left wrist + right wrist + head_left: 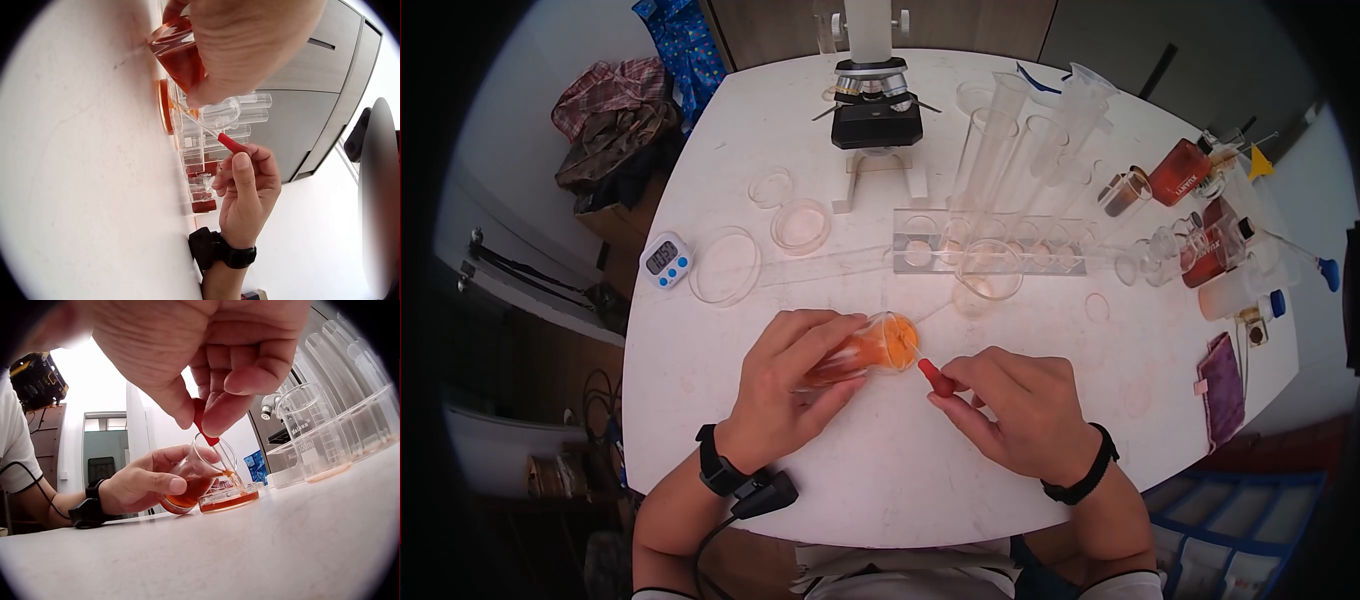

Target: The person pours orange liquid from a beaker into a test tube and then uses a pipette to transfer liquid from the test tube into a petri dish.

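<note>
My left hand (795, 370) grips a glass conical flask (187, 490) of orange-red liquid, tilted on its side with its mouth toward the right. Close by that mouth, a small petri dish (229, 501) on the table holds a layer of orange liquid. My right hand (1020, 405) pinches the red rubber bulb (937, 378) of a glass dropper between thumb and fingers. The dropper's glass tube (225, 457) slants down past the flask's mouth, and its lower end is over the dish. Orange liquid shows at the flask's lip in the right wrist view.
A beaker (990, 275) and a rack (905, 262) of glass tubes stand beyond the hands. Further back is a microscope (875, 110). Petri dishes (725, 265) and a timer (667, 260) lie to the left; bottles (1180, 172) crowd the right side.
</note>
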The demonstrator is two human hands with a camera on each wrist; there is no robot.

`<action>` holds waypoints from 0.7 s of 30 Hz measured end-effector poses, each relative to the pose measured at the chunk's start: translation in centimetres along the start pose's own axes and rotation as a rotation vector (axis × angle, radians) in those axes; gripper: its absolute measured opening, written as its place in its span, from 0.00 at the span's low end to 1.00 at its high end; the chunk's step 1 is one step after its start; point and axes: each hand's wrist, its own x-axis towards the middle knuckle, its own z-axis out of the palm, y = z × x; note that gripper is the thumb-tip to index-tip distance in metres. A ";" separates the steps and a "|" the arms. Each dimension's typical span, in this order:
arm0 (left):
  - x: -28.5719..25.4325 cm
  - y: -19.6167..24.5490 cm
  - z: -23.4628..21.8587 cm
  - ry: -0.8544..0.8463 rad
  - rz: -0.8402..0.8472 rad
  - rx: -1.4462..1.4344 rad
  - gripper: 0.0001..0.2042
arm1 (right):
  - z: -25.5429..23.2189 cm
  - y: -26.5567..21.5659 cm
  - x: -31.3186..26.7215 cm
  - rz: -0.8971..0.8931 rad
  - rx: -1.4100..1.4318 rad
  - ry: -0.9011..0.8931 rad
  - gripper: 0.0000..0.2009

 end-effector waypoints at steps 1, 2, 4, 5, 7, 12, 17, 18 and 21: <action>0.0 0.0 0.0 -0.002 0.001 0.001 0.27 | 0.0 0.0 0.0 0.000 0.002 0.002 0.10; 0.0 0.0 -0.1 -0.002 0.001 0.002 0.27 | 0.0 0.0 0.0 -0.001 0.003 0.002 0.10; -0.1 -0.1 0.0 0.004 -0.001 -0.009 0.27 | -0.1 0.0 0.0 -0.003 0.003 0.003 0.10; -0.1 -0.2 0.1 0.004 -0.001 -0.009 0.27 | -0.1 0.1 0.0 -0.003 0.003 0.003 0.10; -0.1 -0.3 0.1 0.017 0.007 -0.041 0.28 | 0.0 0.1 -0.1 0.000 0.017 0.022 0.10; -0.1 -0.4 0.1 0.013 0.018 -0.054 0.28 | 0.0 0.1 0.0 -0.007 0.011 0.030 0.11; 0.0 -0.4 -0.1 0.026 0.065 -0.036 0.28 | 0.0 0.2 0.0 -0.006 0.014 0.029 0.11; 0.0 -0.3 -0.1 0.018 0.058 -0.044 0.28 | 0.0 0.2 0.0 -0.002 0.017 0.028 0.11; -0.2 -0.3 -0.1 -0.006 0.033 -0.083 0.29 | -0.1 0.2 0.0 0.003 0.016 0.032 0.11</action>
